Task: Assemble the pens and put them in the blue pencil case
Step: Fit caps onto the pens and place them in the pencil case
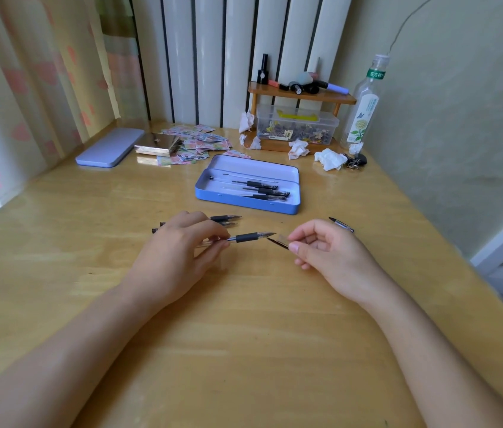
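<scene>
Pen [245,237] barrel sits pinched in my left hand [179,248], tip toward the clear cap [279,242] gripped in my right hand [327,251] — capping is the step. Next I'd line them up, push on — then into the open blue pencil case [213,193] beyond.

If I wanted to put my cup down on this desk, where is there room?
Bare wood lies on the table between the lid and the left hand, and near the front edge between the forearms. The back is crowded: blue pencil case, paper slips, tissues, shelf, bottle.
</scene>
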